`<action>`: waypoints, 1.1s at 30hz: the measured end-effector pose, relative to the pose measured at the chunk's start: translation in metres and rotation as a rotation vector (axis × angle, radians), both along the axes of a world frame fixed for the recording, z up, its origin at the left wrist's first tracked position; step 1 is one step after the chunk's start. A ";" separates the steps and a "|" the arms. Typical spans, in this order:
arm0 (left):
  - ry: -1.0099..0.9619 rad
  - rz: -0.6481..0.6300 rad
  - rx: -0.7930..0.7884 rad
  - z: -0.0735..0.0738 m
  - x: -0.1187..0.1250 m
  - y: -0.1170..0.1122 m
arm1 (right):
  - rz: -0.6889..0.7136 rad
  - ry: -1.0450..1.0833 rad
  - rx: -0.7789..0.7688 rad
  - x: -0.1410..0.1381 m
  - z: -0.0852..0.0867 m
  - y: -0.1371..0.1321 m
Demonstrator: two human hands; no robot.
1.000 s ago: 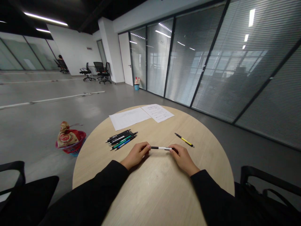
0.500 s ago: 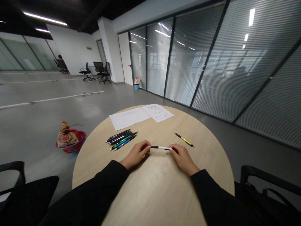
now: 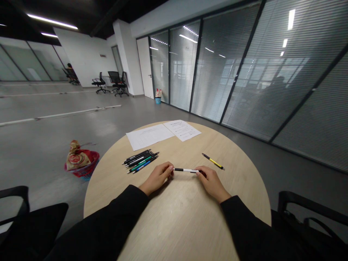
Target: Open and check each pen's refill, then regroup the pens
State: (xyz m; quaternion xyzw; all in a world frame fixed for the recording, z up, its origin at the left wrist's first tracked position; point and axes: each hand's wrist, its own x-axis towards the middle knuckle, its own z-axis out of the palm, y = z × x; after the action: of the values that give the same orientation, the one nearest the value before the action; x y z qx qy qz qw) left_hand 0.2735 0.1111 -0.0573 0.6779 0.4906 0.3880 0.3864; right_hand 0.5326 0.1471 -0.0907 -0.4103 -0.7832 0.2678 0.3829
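A black and white pen (image 3: 186, 170) lies crosswise between my two hands, just above the round wooden table (image 3: 185, 217). My left hand (image 3: 159, 177) pinches its black end between thumb and fingers. At the white end, my right hand (image 3: 210, 181) is closed on it in the same way. To the left of my left hand is a bunch of pens (image 3: 140, 161), several black ones with a green and a blue one at the near side. Beyond my right hand rests a yellow and black pen (image 3: 213, 161), slanting down to the right.
Two printed paper sheets, a left one (image 3: 149, 136) and a right one (image 3: 182, 130), lie at the table's far edge. On the floor at left stands a red basket (image 3: 94, 163) holding a paper bag. Black chairs flank the table: left (image 3: 29, 224), right (image 3: 312, 208).
Almost nothing differs. My left fingertips have shifted very slightly at the pen's black end; the pen and my right hand stay in place.
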 end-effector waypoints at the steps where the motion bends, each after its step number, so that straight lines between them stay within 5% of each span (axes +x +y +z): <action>1: -0.019 -0.016 -0.002 0.000 0.000 0.000 | 0.000 0.000 0.000 0.000 0.000 0.000; 33: 0.109 0.094 0.095 -0.009 -0.008 0.006 | -0.089 -0.023 0.014 0.004 -0.003 0.005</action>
State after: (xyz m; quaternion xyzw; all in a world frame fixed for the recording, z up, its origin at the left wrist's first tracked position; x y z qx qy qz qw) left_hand 0.2655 0.1167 -0.0664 0.6919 0.5229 0.3912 0.3080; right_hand 0.5362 0.1518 -0.0935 -0.4453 -0.7702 0.2403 0.3883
